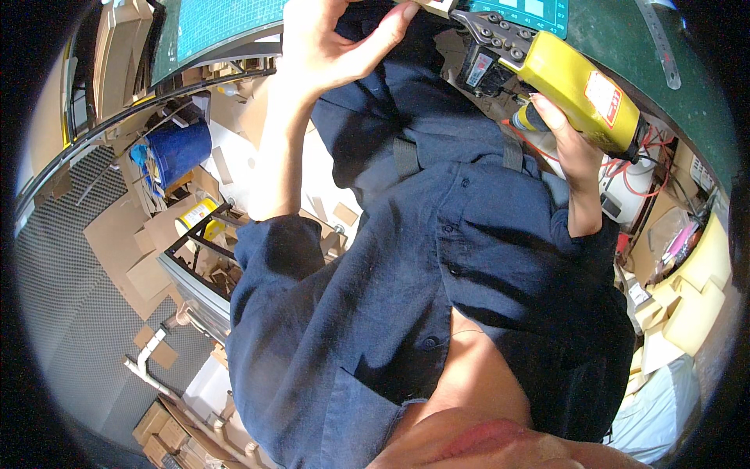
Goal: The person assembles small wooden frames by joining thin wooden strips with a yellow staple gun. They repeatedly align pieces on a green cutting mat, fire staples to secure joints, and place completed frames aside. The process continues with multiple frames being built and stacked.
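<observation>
My right hand [572, 144] is wrapped round a yellow power tool [574, 86]. The tool has a dark metal head fixed with several bolts and a black part underneath. Its head points up and left, to a pale, thin-edged piece [439, 6] at the top edge of the picture. My left hand [332, 51] reaches up there, its thumb stretched along to that piece and apparently pinching it. The left fingertips and most of the piece lie outside the picture, so the tool's tip contact cannot be made out.
Teal gridded cutting mats [226, 27] lie on the dark green table [605, 27], with a steel ruler [662, 51] at right. Below stand a blue bin [181, 152], cardboard sheets [125, 242] and a dark metal frame [205, 248]. Red cable [652, 187] loops near the tool.
</observation>
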Demonstrator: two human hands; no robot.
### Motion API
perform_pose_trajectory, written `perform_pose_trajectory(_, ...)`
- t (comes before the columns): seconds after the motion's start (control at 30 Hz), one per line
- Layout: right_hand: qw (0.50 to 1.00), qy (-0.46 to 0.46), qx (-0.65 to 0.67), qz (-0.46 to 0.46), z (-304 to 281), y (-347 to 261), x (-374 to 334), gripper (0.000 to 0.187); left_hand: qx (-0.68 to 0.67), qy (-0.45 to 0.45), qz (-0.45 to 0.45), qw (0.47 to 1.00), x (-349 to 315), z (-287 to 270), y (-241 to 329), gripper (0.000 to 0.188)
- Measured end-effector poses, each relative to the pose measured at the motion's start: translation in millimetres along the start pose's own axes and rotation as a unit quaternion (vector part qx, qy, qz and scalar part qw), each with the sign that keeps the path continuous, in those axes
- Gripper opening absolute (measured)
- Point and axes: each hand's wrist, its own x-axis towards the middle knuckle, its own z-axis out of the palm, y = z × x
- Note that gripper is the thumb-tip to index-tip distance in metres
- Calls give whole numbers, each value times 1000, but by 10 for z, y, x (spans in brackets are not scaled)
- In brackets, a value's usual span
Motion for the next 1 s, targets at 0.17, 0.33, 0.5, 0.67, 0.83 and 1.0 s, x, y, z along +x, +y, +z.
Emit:
perform_pose_trajectory(0.17,996,-4,-55,-71,-19,72,-4,31,7,-1,-5,1000,4,-12,20,33)
perform_pose_trajectory(0.33,997,-5,-34,-74,-21,142,-41,35,62,7,-3,998,29,4,58,32)
perform_pose_trajectory(0.5,986,83,46,138,-257,-62,-248,35,236,7,92,967,208,6,216,28)
perform_pose_trajectory(0.67,941,249,-43,225,-1158,-525,-1066,35,277,36,15,960,247,212,209,34)
perform_pose_trajectory(0.83,902,303,-306,36,-1889,-1000,-1200,37,352,73,9,933,236,393,289,23)
perform_pose_trajectory(1.0,820,267,-500,-78,-2254,-1098,-534,51,360,90,-47,927,92,257,547,17)
